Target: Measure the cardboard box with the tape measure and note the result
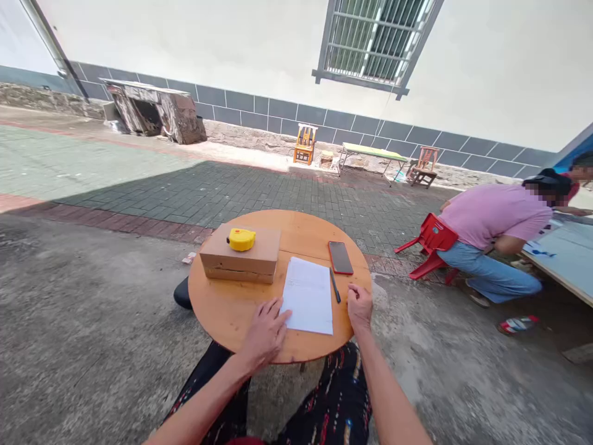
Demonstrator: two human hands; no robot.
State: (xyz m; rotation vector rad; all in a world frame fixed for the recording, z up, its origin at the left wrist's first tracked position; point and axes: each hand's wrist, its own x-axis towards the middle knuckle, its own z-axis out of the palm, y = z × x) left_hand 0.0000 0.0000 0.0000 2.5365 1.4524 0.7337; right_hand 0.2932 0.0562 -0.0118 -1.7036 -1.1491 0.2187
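Observation:
My left hand [265,327] lies flat at the lower left edge of a white sheet of paper [308,296], fingers stretched out and the thumb on the paper. On the right side of the round wooden table [250,315] rests my right hand [360,304], its fingers curled in; whether anything is inside them is hidden. A black pen [335,285] lies along the paper's right edge, between the sheet and that hand. Beyond it is a phone [340,257] with a red edge. A yellow tape measure [241,239] sits on top of a brown cardboard box [241,266] at the table's left.
To the right, a person in a pink shirt [500,213] sits on a red plastic chair [435,238] at another table [569,247]. A bottle [517,324] lies on the ground there. Wooden chairs and a narrow green-topped table [373,151] stand along the far wall.

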